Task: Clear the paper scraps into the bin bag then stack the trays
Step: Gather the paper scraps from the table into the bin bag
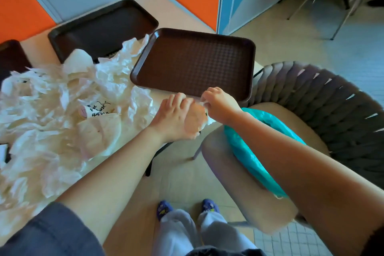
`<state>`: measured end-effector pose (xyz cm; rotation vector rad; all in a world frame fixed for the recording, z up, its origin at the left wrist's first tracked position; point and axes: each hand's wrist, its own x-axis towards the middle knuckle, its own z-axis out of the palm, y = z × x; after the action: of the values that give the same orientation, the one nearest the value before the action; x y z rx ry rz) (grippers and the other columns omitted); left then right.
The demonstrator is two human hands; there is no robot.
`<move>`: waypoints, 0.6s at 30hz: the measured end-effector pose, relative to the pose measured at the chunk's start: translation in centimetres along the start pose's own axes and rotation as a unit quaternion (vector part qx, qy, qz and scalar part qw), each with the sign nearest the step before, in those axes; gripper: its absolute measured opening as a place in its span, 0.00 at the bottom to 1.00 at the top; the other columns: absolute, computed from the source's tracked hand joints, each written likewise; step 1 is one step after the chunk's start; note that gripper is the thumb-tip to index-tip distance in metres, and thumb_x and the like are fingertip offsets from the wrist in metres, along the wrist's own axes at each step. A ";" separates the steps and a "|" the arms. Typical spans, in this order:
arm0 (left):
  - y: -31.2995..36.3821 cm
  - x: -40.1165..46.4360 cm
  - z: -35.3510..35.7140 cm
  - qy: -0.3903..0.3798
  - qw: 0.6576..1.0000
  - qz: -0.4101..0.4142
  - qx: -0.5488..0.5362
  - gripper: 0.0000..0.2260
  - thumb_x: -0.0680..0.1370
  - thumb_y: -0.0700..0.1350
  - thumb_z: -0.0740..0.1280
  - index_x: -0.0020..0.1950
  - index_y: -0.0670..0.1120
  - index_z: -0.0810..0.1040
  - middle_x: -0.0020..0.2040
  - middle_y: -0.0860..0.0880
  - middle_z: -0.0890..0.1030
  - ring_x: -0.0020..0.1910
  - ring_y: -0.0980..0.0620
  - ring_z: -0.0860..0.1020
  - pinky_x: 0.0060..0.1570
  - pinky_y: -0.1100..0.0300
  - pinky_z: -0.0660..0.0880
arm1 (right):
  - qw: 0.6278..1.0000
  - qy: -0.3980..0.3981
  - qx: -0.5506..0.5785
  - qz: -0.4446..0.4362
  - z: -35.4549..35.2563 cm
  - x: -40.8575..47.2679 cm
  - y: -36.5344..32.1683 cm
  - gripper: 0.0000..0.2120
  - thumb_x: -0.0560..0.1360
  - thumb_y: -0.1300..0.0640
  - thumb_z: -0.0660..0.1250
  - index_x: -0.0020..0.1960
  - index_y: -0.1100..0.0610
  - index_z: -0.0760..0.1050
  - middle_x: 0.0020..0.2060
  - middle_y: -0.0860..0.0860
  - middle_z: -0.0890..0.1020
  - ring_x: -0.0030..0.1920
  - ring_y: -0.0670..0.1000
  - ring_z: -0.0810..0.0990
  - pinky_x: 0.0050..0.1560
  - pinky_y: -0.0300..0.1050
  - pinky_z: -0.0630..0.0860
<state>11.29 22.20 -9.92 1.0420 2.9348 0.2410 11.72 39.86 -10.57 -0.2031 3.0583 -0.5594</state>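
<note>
Teal bin bag (245,147) on near chair seat (218,151); right hand (220,106) pinches, apparently, a paper scrap (208,119), left hand (176,116) fingers loosely curled beside it: gather firmly, drop into bag, before trays (193,64) beyond.

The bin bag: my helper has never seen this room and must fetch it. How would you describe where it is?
Find the grey woven chair at the table's right end. On its beige seat lies the bin bag, partly under the person's right arm. It is the only bright teal, shiny plastic thing there; the white paper scraps and brown trays are on the table.
</note>
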 end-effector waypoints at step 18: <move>17.5 8.8 8.0 -0.354 0.746 -0.172 -0.538 0.19 0.64 0.56 0.63 0.50 0.48 0.73 0.46 0.44 0.75 0.45 0.48 0.75 0.42 0.56 0.76 | 0.960 -0.057 0.084 0.262 2.2 -18.2 17.3 0.13 0.66 0.73 0.61 0.45 0.64 0.81 0.45 0.61 0.79 0.51 0.61 0.76 0.53 0.49 0.73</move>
<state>15.89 42.25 -14.93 0.2611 1.7022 1.0573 27.75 57.56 -18.71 0.5420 2.7551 -0.7219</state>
